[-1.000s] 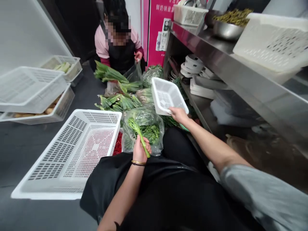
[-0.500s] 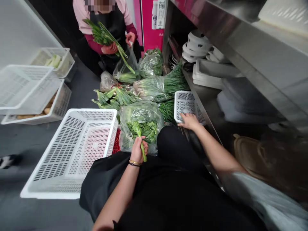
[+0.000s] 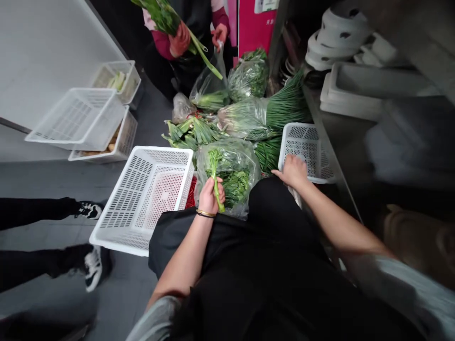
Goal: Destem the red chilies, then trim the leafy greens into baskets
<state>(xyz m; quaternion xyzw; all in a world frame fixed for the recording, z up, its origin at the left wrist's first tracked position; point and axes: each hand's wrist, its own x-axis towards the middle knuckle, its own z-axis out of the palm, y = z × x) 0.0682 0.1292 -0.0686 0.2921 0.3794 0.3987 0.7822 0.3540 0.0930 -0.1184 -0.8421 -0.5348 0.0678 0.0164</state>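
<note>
My left hand (image 3: 210, 196) is closed around a green stalk with a leafy, budded top (image 3: 213, 163), held upright. Behind it lies an open clear plastic bag (image 3: 254, 163) with more leafy greens (image 3: 237, 185) inside. My right hand (image 3: 294, 171) is at the near left rim of a small white perforated basket (image 3: 302, 135). Its fingers curl over the rim, fingertips hidden, and the thumb points left outside. Nothing shows inside that basket. A large white crate (image 3: 142, 189) stands left of the bag, with red items (image 3: 191, 194) partly hidden between them.
Bundled long green stems (image 3: 287, 106), leeks (image 3: 194, 130) and bagged greens (image 3: 249, 78) lie beyond. Across from me a person's hand (image 3: 180, 40) holds greens. White crates (image 3: 80, 118) stand at left, near another person's shoes (image 3: 93, 267). A metal shelf (image 3: 341, 175) borders the right.
The view has shifted, and another person's legs now show at left. My left hand keeps the stalk, now more upright. My right hand's fingers have curled from stretched out.
</note>
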